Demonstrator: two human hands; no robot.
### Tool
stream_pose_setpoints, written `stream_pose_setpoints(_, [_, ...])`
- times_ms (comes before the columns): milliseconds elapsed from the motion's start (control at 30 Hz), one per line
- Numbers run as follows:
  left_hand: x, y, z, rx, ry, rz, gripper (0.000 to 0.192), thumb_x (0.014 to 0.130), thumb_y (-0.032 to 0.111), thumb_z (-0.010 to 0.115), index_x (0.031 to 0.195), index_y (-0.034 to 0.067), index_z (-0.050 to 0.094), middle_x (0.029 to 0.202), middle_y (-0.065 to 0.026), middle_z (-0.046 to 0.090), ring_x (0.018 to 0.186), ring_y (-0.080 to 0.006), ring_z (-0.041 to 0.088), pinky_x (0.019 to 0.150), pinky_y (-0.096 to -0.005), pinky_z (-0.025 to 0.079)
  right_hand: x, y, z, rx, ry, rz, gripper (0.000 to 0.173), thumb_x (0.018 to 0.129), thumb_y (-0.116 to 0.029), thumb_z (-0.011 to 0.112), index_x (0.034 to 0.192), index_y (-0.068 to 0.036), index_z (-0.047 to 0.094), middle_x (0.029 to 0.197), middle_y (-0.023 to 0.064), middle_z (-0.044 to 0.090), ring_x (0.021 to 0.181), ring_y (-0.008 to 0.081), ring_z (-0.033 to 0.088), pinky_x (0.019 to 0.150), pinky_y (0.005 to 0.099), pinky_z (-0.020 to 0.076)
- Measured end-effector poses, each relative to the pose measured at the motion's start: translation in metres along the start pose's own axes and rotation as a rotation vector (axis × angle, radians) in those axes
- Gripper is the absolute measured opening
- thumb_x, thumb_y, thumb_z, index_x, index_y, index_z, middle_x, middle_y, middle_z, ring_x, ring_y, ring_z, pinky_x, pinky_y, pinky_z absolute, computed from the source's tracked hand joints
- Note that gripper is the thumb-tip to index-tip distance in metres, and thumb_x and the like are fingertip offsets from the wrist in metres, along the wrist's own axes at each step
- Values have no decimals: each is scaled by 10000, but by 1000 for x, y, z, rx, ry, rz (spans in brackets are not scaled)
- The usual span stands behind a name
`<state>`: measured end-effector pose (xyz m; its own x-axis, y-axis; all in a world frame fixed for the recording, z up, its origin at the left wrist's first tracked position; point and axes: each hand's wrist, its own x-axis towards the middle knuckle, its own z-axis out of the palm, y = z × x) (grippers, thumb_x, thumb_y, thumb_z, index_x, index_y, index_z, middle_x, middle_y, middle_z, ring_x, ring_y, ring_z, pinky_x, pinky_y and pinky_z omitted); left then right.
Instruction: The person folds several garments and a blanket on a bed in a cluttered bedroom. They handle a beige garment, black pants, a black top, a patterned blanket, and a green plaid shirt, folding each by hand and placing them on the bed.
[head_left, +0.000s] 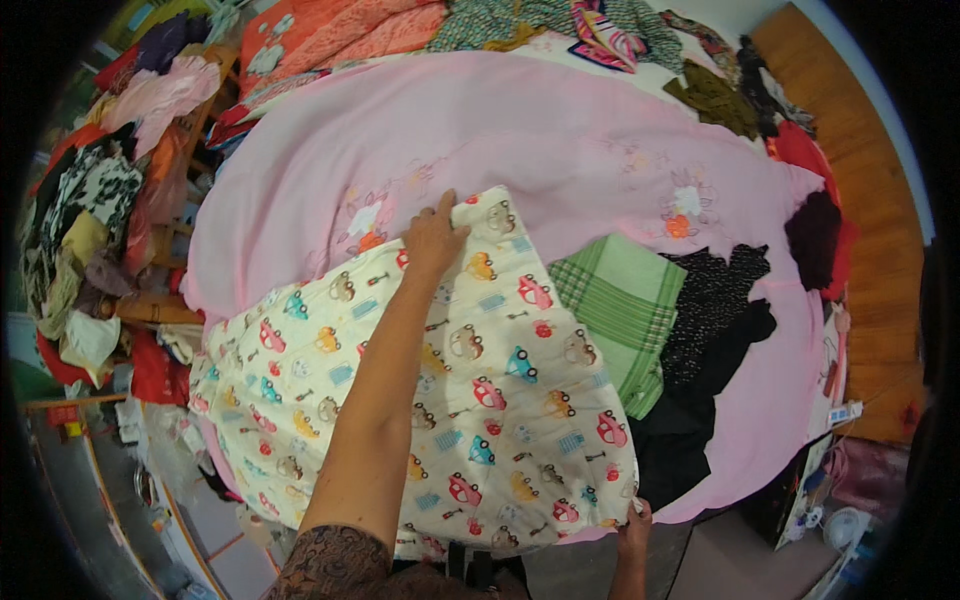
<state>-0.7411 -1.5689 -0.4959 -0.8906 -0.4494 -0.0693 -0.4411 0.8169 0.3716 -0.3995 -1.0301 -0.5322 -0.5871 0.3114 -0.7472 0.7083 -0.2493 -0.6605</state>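
A cream cloth printed with small cars (491, 345) is spread over the near part of a pink embroidered bedsheet (525, 112). My left hand (435, 234) lies palm down across the cloth's far edge, its thumb and fingers apart. At the near right corner of the cloth, my right hand (636, 517) pinches the edge between thumb and fingers. Right of the cloth lies a folded green checked cloth (626, 315), partly over a black speckled garment (709, 300). A plain black cloth (679, 442) reaches under the cream cloth's right edge.
Heaped clothes (97, 195) fill a wooden rack on the left. Orange fabric (345, 34) and a patterned scarf (607, 37) lie along the far edge. A dark maroon cloth (814, 240) sits at the right edge. A small white fan (844, 527) stands low at the right.
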Motion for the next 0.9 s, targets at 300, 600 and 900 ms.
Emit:
stream_pose_setpoints(300, [4,16,-9,-170,211,129,232,708,165,661,928,97,631,845,-166,633,859,-353,597,728,-470,454,-28,-29,0,36,-8,-25,494,845,-124,625,1281,-22,415,1176,147,543,1059,275,556,880,406,469])
stream_pose_setpoints(600, [-2,199,-38,-743,311,542,497,686,67,654,1168,114,542,1017,-156,549,983,-347,527,816,-430,448,8,-67,-66,121,134,-210,481,878,-144,608,1294,-32,395,1207,151,524,1073,295,537,862,486,475])
stream_pose_setpoints(900, [-151,-48,-36,-402,226,245,502,759,84,661,1246,122,545,1235,-123,553,1179,-321,482,1005,-406,366,25,-26,-55,141,-31,-88,469,898,-281,570,1286,-52,441,1237,136,528,1104,281,540,868,458,479])
